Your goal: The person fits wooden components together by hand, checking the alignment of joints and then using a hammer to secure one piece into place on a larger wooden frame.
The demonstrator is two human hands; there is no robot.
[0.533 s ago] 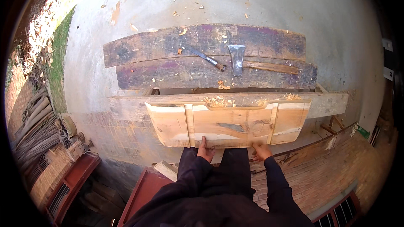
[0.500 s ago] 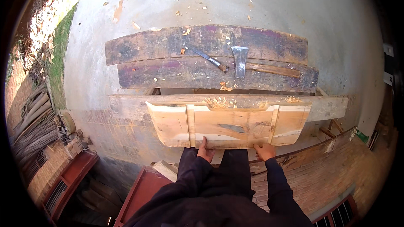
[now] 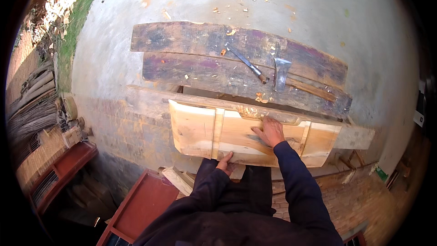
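A pale wooden panel (image 3: 193,130) leans across my thighs against the bench's near plank. It has two cross battens and a shallow notch in its far edge. My left hand (image 3: 225,163) is closed on the near edge, thumb on top and fingers largely hidden beneath. Over the panel's middle, my right hand (image 3: 270,132) lies with thumb spread and fingers stretched to the notch. Curled wood shavings (image 3: 248,111) sit in the notch beside those fingertips.
Dark, worn bench planks (image 3: 182,66) extend beyond the panel. On them lie a chisel-like tool (image 3: 246,62) and an axe (image 3: 282,75) with a wooden handle. Red framed pieces (image 3: 143,200) and a wood block (image 3: 177,180) stand near my left. Stacked sticks (image 3: 34,102) lie farther left.
My right hand has left the panel's near edge and moved up to the notch. The left hand stays on the near edge. My view has turned, so the bench appears tilted.
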